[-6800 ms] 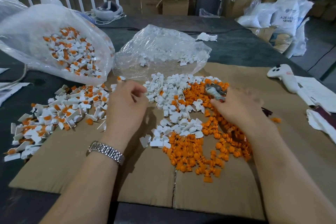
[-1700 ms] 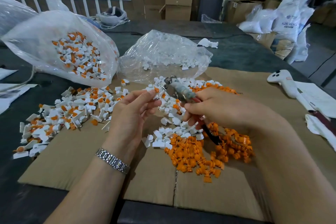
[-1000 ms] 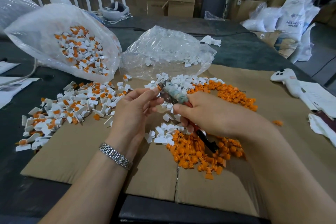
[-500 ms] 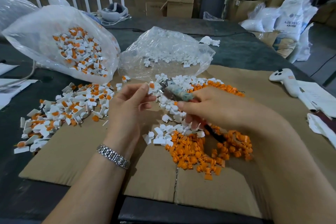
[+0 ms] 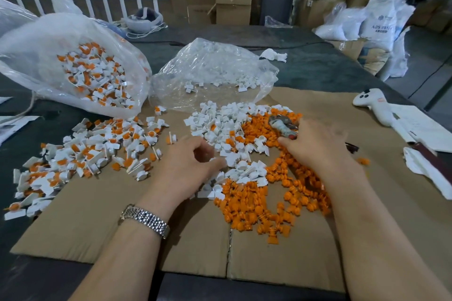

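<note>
My right hand [image 5: 315, 146] grips a pair of pliers [image 5: 282, 126] with taped handles, its jaws lying over the orange plugs [image 5: 264, 205] heaped on the cardboard sheet [image 5: 97, 222]. My left hand [image 5: 188, 164], a metal watch on its wrist, reaches down with curled fingers into the pile of white caps [image 5: 227, 124]. The fingertips touch the caps, but whether they pinch one is hidden. A pile of joined white-and-orange pieces [image 5: 93, 151] lies to the left.
A plastic bag of joined pieces [image 5: 80, 66] lies at the back left and a clear bag of white caps [image 5: 215, 73] behind the piles. A white controller [image 5: 374, 105], papers and a cloth sit at the right. Boxes and sacks stand beyond the dark table.
Both hands have dropped from mid-air to the piles and moved apart. The white-and-orange piece that my left hand held at the pliers' jaws is gone from it.
</note>
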`<act>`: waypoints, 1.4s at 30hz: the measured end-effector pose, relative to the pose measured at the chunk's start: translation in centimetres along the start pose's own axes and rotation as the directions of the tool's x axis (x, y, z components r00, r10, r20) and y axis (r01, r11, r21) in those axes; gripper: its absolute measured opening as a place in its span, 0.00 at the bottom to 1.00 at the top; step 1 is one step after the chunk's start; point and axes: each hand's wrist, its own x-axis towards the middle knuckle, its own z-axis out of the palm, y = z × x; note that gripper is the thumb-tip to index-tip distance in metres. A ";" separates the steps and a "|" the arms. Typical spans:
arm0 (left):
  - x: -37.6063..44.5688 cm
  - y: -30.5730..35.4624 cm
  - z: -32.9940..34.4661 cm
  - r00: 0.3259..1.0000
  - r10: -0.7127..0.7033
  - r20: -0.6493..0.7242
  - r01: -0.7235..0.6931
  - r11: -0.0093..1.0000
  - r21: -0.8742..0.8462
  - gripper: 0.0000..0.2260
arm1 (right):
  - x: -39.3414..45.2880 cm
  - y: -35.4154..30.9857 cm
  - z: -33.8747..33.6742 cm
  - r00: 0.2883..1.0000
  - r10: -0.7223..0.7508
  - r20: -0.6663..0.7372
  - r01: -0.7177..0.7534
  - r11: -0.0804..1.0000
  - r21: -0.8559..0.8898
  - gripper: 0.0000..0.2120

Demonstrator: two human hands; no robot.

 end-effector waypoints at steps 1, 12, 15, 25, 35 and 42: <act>0.0 0.0 -0.1 1.000 -0.004 0.025 0.004 1.000 -0.012 0.07 | 0.0 0.0 0.2 1.000 -0.004 0.013 0.004 1.000 -0.005 0.28; -0.1 0.2 -0.2 0.994 -0.023 -0.107 -0.006 0.963 -0.268 0.04 | -1.0 0.7 -1.7 0.955 -0.296 -0.019 0.289 0.914 0.284 0.10; -0.1 0.2 -0.3 0.993 -0.079 -0.093 0.037 0.923 -0.383 0.04 | -1.6 0.9 -2.0 0.884 -0.450 0.127 0.405 0.872 0.274 0.05; 0.1 0.6 -0.7 0.976 -0.100 0.195 0.217 0.549 -0.807 0.09 | -1.5 -0.3 -0.7 0.903 -0.426 0.059 0.419 0.902 0.102 0.07; -0.2 0.7 -1.0 0.952 0.011 0.306 0.283 0.351 -0.893 0.12 | -1.2 -0.6 -0.3 0.885 -0.454 -0.102 0.460 0.819 0.343 0.03; -0.3 1.3 -0.7 0.937 0.030 0.348 0.322 0.309 -0.895 0.09 | -2.7 -1.6 -1.3 0.865 -0.449 -0.224 0.409 0.372 0.833 0.10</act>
